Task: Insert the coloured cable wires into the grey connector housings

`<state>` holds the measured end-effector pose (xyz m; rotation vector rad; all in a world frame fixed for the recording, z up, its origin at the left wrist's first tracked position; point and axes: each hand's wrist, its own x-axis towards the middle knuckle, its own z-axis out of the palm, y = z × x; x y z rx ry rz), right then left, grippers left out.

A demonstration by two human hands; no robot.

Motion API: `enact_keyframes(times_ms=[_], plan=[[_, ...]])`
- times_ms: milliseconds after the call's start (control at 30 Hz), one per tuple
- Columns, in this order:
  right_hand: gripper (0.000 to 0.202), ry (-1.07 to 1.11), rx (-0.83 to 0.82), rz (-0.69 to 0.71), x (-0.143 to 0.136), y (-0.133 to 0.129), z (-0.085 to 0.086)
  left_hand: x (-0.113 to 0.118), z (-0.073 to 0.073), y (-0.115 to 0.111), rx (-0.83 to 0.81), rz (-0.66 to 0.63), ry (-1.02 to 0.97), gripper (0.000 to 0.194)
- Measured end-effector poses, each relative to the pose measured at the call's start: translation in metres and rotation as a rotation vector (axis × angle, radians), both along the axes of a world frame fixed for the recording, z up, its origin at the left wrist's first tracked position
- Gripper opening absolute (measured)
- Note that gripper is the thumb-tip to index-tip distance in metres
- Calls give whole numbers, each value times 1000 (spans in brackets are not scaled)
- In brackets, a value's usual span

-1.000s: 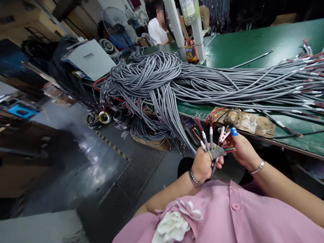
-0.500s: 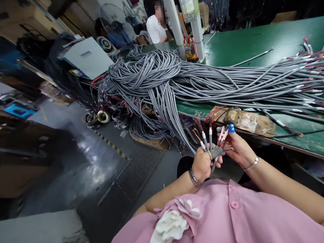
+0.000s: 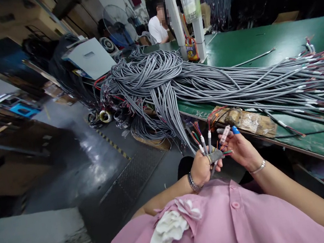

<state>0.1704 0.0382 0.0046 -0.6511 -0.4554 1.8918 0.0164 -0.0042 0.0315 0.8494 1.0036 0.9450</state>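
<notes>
My left hand (image 3: 201, 169) is closed around several grey cables (image 3: 203, 141), their ends fanned upward with thin coloured wires bare at the tips. A grey wrap (image 3: 215, 155) covers its thumb, which presses across the cables. Just to the right, my right hand (image 3: 246, 153) pinches a small pale pink tool (image 3: 225, 133) whose exact kind I cannot make out. A blue cover (image 3: 235, 129) sits on that hand's thumb tip. The pink tool is a little apart from the cable ends on its left. Green and red wires (image 3: 227, 152) stick out between the hands.
Grey cables (image 3: 149, 73) are heaped across the green table (image 3: 247, 40), their wire ends at the right. A taped wooden block (image 3: 248, 121) lies along the table's front edge. White posts (image 3: 173, 16) rise from the table. A person (image 3: 157, 29) sits beyond, near a fan (image 3: 119, 23).
My right hand has shifted slightly right, away from the wires. The pink tool, its two arms spread apart before, now looks closed up. My left hand keeps its hold on the cables.
</notes>
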Motion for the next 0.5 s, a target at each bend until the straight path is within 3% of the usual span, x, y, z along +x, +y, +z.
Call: enact_keyframes(times_ms=[100, 267, 500], plan=[[25, -82, 40, -57, -1, -1, 0, 3, 3, 1, 5, 34, -5, 33], [29, -356, 183, -323, -3, -4, -7, 8, 4, 5, 12, 68, -11, 30], [46, -164, 102, -96, -8, 5, -8, 13, 0, 10, 9, 97, -21, 29]])
